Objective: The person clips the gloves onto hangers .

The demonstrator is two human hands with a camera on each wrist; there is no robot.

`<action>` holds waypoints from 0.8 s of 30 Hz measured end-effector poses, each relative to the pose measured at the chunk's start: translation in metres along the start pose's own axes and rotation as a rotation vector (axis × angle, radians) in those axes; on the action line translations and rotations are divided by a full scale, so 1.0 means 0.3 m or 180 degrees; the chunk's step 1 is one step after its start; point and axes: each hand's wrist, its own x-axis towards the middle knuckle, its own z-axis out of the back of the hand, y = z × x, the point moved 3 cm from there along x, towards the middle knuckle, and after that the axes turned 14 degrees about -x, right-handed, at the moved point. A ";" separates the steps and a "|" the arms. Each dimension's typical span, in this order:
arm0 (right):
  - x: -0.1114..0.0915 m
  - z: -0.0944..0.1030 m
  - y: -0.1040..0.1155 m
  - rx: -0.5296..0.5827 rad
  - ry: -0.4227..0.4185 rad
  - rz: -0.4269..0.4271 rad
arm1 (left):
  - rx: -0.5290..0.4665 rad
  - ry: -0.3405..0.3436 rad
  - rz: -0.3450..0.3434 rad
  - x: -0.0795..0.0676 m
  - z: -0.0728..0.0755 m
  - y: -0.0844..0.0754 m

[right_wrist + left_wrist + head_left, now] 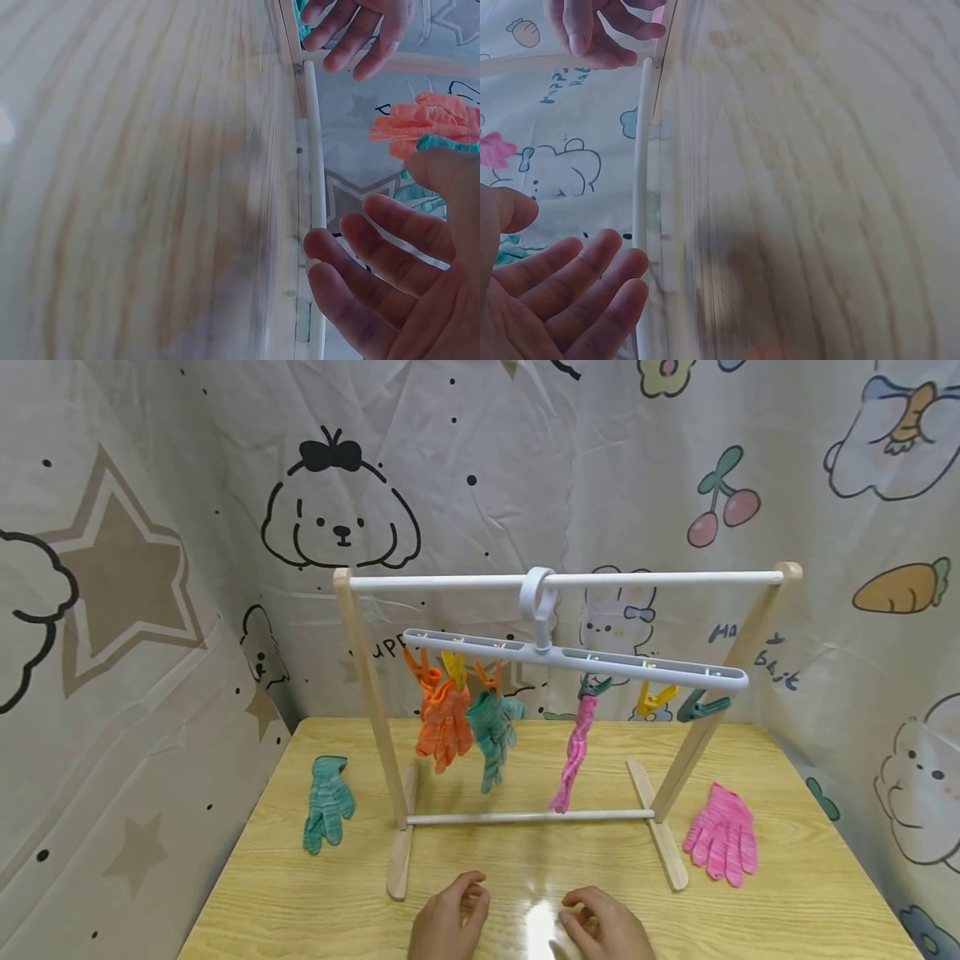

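Both hands hover at the table's front, fingers loosely bent, holding nothing: the left hand [450, 917] and the right hand [606, 923]. Ahead of them a grey hanger [577, 657] hangs tilted, its right end lower, from the rack's white top bar [435, 582]. Clipped under its left half are orange gloves [444, 722] and a teal glove [491, 735]. A twisted pink glove [576, 752] hangs from a dark green clothespin [592, 686]. Farther right, a yellow clothespin [657, 697] and another dark green clothespin [702, 705] carry nothing.
A teal glove [328, 803] lies flat on the table [247, 893] left of the rack, and a pink glove [723, 835] lies to its right. The rack's wooden feet [658, 827] and white lower bar [525, 817] stand before the hands. Patterned cloth [480, 493] encloses the table.
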 end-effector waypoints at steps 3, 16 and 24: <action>0.001 -0.003 0.003 -0.0054 -0.0054 0.0040 | 0.0009 0.0005 0.0039 -0.007 0.009 0.005; 0.005 -0.027 0.038 -0.0096 -0.0143 0.0227 | 0.0058 -0.0180 0.0258 -0.014 0.061 0.049; 0.015 -0.043 0.066 0.0005 0.0008 0.0236 | 0.0098 -0.0268 0.0387 -0.021 0.099 0.068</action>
